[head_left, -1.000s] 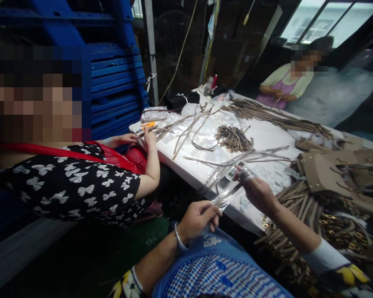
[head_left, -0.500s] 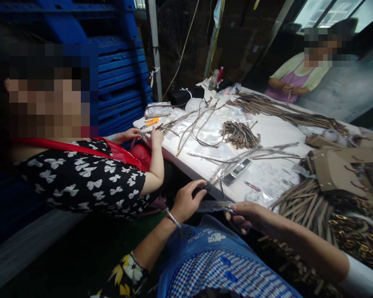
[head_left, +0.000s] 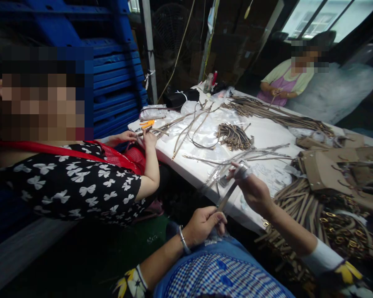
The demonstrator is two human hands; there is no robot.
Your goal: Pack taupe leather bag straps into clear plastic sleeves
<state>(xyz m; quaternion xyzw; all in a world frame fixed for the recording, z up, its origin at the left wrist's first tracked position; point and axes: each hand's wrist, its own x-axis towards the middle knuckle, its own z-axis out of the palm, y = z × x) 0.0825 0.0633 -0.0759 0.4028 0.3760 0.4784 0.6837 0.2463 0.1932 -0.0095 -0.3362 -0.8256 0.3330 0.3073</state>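
Low in front of my apron, my left hand (head_left: pixel 205 225) is closed around the lower end of a narrow strap (head_left: pixel 227 198). The strap slants up to my right hand (head_left: pixel 253 192), whose fingers are bent round its upper end by the table edge. Shiny clear plastic (head_left: pixel 244 170) shows at the right fingers; blur hides how it sits on the strap. Beyond the right hand, thin straps in clear wrapping (head_left: pixel 217 176) lie over the front edge of the white table (head_left: pixel 174 167).
A bundle of straps with gold clasps (head_left: pixel 236 136) lies mid-table, with long brown straps (head_left: pixel 276 114) behind. Brown bag pieces (head_left: pixel 329 165) and heaped straps (head_left: pixel 295 207) are at right. A co-worker (head_left: pixel 90 182) sits at left near an orange tool (head_left: pixel 147 124); another person (head_left: pixel 282 82) stands across.
My right hand has risen up and forward over the table edge, while my left hand has dropped lower and slightly right. The strap between them has turned from nearly level to a steep slant.
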